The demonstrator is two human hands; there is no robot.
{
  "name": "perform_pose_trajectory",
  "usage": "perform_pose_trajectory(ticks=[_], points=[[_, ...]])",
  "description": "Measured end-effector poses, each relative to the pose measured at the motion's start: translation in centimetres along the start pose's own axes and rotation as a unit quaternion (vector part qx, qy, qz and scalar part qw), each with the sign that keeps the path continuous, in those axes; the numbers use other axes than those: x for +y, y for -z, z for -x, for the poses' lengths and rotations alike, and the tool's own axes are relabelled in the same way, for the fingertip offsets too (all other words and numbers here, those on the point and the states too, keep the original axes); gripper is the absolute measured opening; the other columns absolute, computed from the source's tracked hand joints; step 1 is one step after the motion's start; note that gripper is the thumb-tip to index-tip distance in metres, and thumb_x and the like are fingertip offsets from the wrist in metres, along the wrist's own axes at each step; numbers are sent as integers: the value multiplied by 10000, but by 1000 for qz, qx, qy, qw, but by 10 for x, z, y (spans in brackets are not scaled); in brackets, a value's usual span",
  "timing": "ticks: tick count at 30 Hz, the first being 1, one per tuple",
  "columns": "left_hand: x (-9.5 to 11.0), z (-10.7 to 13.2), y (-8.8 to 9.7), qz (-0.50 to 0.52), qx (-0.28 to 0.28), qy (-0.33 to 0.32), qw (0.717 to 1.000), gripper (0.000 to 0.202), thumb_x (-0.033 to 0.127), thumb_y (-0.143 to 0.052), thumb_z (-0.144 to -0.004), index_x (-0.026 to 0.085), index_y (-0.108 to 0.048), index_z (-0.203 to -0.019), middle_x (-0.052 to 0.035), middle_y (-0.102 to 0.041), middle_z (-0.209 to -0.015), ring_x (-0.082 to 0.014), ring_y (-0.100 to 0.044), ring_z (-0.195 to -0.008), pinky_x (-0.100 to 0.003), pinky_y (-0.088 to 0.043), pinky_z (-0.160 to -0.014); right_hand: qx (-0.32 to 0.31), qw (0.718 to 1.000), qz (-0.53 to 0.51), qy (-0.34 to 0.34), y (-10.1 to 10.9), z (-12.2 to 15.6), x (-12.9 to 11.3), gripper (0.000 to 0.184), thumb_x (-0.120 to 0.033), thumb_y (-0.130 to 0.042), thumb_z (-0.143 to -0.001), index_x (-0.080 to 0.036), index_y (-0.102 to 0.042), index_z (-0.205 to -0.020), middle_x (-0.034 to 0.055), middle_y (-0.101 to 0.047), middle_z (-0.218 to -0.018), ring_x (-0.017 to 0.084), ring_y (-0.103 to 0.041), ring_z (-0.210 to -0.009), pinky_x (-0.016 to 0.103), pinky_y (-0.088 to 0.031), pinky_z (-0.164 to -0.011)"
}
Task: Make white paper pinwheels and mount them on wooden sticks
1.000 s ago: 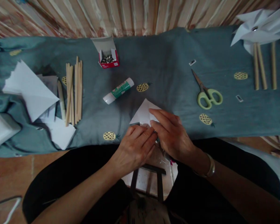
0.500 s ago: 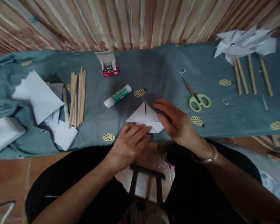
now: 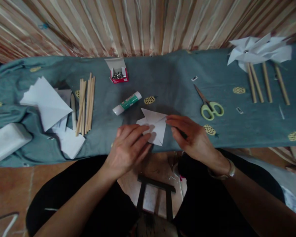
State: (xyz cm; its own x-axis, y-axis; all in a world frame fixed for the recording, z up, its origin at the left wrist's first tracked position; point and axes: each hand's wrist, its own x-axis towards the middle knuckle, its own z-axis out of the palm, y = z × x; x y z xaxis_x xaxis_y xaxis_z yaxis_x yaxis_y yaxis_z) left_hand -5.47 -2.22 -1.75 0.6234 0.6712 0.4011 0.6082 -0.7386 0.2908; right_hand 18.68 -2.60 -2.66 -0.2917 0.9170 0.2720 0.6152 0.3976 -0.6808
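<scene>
Clock centred on the sheet.
Cloth [image 3: 175, 82]: support.
Pinwheels [image 3: 251, 51], 2 o'clock: seemingly finished, on sticks [image 3: 267, 82].
Paper stack [image 3: 51, 108], 9 o'clock: unworked.
Left hand [image 3: 128, 144], 8 o'clock: fingers spread, pressing the slit sheet [image 3: 156, 126].
Right hand [image 3: 187, 133], 3 o'clock: at its corner — pinch undeterminable.
Slit sheet, centre: cut, unassembled.
Loose sticks [image 3: 88, 105], 10 o'clock: unused.
Pins [image 3: 118, 75], 11 o'clock: boxed.

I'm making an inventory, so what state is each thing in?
White paper: slit at corners
Box: open, metal pieces inside
Glue stick: lying on its side
Scissors: closed
Pinwheels: assembled
Wooden sticks: loosely bunched
Paper sheets: piled, fanned out
Cloth: rumpled at left
</scene>
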Motion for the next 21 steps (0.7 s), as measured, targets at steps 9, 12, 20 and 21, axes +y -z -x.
perform_pose_trajectory(ticks=[9,12,20,21], points=[[13,-6,-14,-6,-16,-47,999,156,97,-580,-914,163,-646,-1039,-36,-734,-1106,-207,-633,-993,-394,-485,-882,-34,998,16,48,-1,10,-5,331,-62,-511,-867,-188,-635,-1147,126,-660,-1234,240,-620,-1154,450,-525,-991],[11,-8,-10,-1,-5,-42,999,115,93,-599,-901,149,-645,-990,-43,-745,-1012,-202,-640,-914,-382,-485,-824,-59,997,13,51,-1,14,-6,390,-124,-549,-860,-246,-574,-1230,103,-587,-1347,251,-563,-1240,485,-497,-1031],[10,-10,-2,36,42,-7,998,132,121,-640,-882,194,-643,-992,-31,-740,-958,-177,-659,-868,-360,-466,-788,-55,991,78,97,-10,20,-6,357,-193,-569,-909,-239,-522,-1260,129,-536,-1406,290,-525,-1286,514,-480,-1030],[11,-11,-1,38,42,-8,998,132,119,-641,-879,194,-643,-989,-31,-739,-953,-179,-659,-872,-361,-469,-789,-54,990,81,106,-11,20,-6,324,-170,-562,-911,-223,-543,-1229,136,-545,-1398,286,-533,-1276,502,-481,-1027]])
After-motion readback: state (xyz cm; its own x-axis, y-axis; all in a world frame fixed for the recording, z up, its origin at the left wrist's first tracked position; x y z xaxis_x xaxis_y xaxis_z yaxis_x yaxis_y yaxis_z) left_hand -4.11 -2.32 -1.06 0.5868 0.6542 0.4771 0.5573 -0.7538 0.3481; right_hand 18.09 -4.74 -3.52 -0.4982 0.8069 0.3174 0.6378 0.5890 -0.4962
